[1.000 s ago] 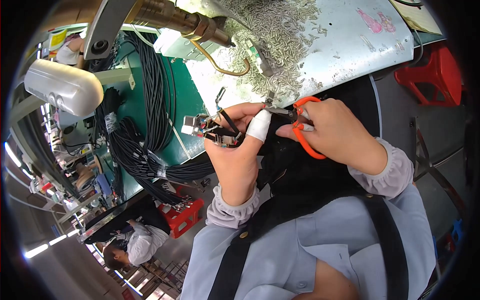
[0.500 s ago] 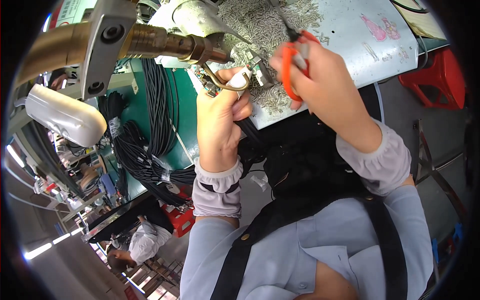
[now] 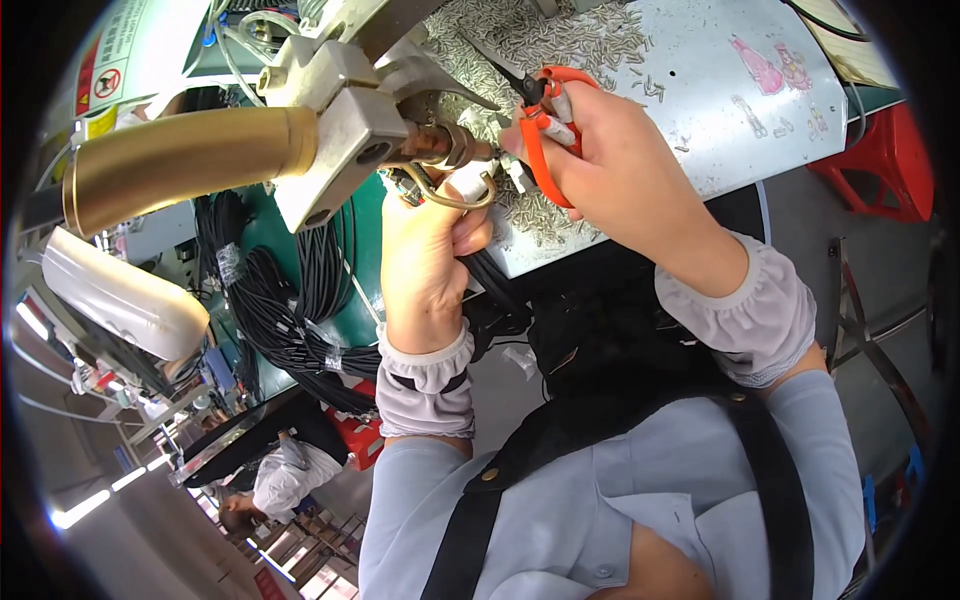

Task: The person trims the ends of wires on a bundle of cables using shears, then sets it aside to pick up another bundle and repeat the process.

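Note:
My left hand (image 3: pixel 428 245) is closed beneath the tip of a brass-coloured tool head (image 3: pixel 455 145), its thumb and fingers pinched together around something mostly hidden. White material covers the thumb end, and a curved brass hook (image 3: pixel 455 200) crosses in front of it. Thick black cable (image 3: pixel 492 275) shows just below these fingers. In my right hand (image 3: pixel 625 165) are orange-handled scissors (image 3: pixel 545 150), their dark blades pointing up and left. Its fingertips come close to the tool tip, beside a small white-and-metal piece (image 3: pixel 518 178).
Countless small metal pins (image 3: pixel 550 45) cover a light metal plate (image 3: pixel 700 120). A gold cylinder (image 3: pixel 190 165) on a metal bracket and a white lamp-like housing (image 3: pixel 125 295) stand at left. Black cable coils (image 3: pixel 270 320) lie on the green bench. A red stool (image 3: pixel 875 160) is at right.
My right hand has moved left and slightly down with the scissors, closer to my left hand. The gold cylinder, its bracket and tool head have shifted right and down; the lamp-like housing is lower.

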The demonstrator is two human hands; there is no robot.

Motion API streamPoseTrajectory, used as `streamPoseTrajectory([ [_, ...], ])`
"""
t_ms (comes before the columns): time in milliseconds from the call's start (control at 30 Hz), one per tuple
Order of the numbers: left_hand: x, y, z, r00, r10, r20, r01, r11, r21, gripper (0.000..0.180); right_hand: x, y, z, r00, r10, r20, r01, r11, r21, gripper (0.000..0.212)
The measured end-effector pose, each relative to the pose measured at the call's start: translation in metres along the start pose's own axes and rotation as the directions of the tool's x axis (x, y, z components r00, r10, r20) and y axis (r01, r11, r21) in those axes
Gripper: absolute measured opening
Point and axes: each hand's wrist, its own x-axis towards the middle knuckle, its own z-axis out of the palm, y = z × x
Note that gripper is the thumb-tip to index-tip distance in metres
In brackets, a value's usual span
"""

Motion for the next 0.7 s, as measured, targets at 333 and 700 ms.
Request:
streamPoseTrajectory([
  [333,-0.010,-0.001,0.002,0.999,0.016,0.039,-0.017,0.999,0.049,0.008,-0.009,-0.003,0.000,1.000,0.005,-0.017,-0.005,1.000,0.005,0.021],
  [700,-0.074,-0.036,0.019,0.975,0.223,0.006,-0.215,0.931,0.296,0.011,-0.054,-0.031,-0.012,0.987,-0.073,0.142,0.040,0.973,0.225,0.011],
])
